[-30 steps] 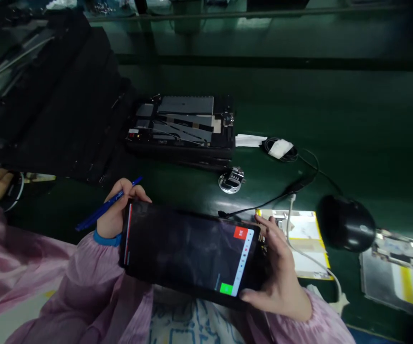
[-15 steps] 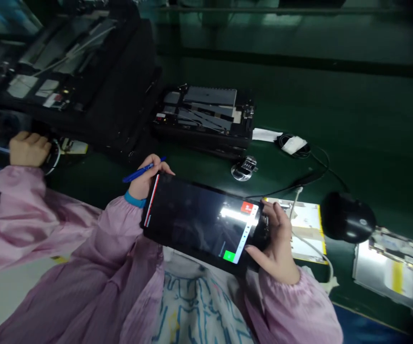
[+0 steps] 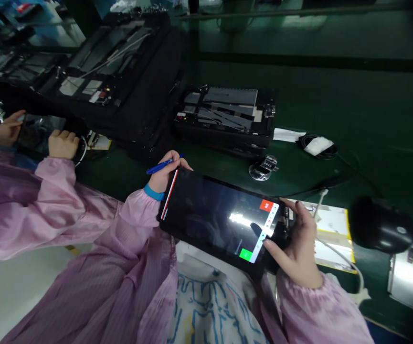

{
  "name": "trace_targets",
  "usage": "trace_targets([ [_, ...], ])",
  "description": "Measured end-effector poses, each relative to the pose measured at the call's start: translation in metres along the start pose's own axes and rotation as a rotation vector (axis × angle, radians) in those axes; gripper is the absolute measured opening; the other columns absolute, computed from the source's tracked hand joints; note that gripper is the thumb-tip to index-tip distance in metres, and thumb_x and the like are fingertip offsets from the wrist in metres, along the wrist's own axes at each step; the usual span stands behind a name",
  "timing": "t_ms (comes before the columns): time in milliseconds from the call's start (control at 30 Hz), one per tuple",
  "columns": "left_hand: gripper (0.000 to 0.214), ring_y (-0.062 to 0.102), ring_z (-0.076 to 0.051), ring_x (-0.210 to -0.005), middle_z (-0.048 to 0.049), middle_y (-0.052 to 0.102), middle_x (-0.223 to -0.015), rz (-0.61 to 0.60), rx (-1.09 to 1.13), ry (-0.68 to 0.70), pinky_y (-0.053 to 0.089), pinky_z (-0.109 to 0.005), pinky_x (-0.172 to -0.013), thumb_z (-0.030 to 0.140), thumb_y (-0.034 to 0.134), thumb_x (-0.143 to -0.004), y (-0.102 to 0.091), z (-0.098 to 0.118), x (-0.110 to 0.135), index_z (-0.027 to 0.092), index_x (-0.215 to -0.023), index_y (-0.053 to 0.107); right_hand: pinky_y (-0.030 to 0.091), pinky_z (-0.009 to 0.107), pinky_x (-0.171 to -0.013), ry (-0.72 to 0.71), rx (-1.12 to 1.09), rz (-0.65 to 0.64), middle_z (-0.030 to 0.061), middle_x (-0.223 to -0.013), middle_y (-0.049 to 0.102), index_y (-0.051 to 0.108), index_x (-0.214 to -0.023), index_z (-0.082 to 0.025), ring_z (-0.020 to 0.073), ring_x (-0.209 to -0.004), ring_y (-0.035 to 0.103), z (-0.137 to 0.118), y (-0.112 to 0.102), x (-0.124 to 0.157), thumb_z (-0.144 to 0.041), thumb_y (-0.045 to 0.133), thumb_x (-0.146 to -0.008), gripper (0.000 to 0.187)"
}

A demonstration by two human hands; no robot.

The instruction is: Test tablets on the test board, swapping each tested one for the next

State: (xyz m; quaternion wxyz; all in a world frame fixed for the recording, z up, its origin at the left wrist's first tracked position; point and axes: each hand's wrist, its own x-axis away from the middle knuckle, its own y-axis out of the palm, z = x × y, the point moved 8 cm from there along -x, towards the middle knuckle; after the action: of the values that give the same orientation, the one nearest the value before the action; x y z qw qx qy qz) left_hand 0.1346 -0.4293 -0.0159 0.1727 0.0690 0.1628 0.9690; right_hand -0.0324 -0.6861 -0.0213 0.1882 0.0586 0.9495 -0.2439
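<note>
I hold a black tablet (image 3: 213, 215) over my lap, its dark screen showing a red square and a green square at the right edge. My left hand (image 3: 165, 176) grips the tablet's left end and also pinches a blue pen (image 3: 163, 165) between its fingers. My right hand (image 3: 299, 243) clasps the tablet's right end, thumb near the green square.
An opened device (image 3: 227, 117) lies on the green bench (image 3: 353, 105) behind the tablet, with a metal tally counter (image 3: 262, 169) in front. Stacked black trays (image 3: 113, 86) stand at left. A black mouse (image 3: 381, 224), white cable and yellow-edged paper (image 3: 330, 229) sit at right. Another person's hands (image 3: 61, 143) work at far left.
The view has swung left and up, bringing the neighbouring person's hands and the trays into sight. My hands keep their hold on the tablet; the right thumb has shifted toward the green square.
</note>
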Motion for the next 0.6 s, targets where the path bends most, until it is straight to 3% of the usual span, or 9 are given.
trace_targets([
  [233,0.039,0.059,-0.015,-0.062,-0.0038,0.065,-0.07,-0.001,0.011,0.001,0.042,-0.025,-0.058,0.04,0.068,-0.071,0.001,0.001,0.0,0.019,-0.075,0.036,0.027,0.062,-0.102,-0.036,0.043,0.007,0.0145,-0.135,0.038,0.027,-0.146,-0.021,0.0374,-0.124,0.035,-0.008,-0.002,-0.004,-0.039,0.064,-0.083,0.075],
  [600,0.039,0.059,-0.015,-0.062,-0.0039,0.065,-0.07,0.015,-0.022,-0.001,0.043,-0.025,-0.058,0.041,0.068,-0.071,0.001,0.002,-0.001,0.019,-0.074,0.036,0.029,0.062,-0.102,-0.067,0.087,-0.005,0.0139,-0.136,0.035,0.025,-0.146,-0.022,0.0372,-0.124,0.035,-0.013,-0.001,-0.008,-0.039,0.063,-0.083,0.075],
])
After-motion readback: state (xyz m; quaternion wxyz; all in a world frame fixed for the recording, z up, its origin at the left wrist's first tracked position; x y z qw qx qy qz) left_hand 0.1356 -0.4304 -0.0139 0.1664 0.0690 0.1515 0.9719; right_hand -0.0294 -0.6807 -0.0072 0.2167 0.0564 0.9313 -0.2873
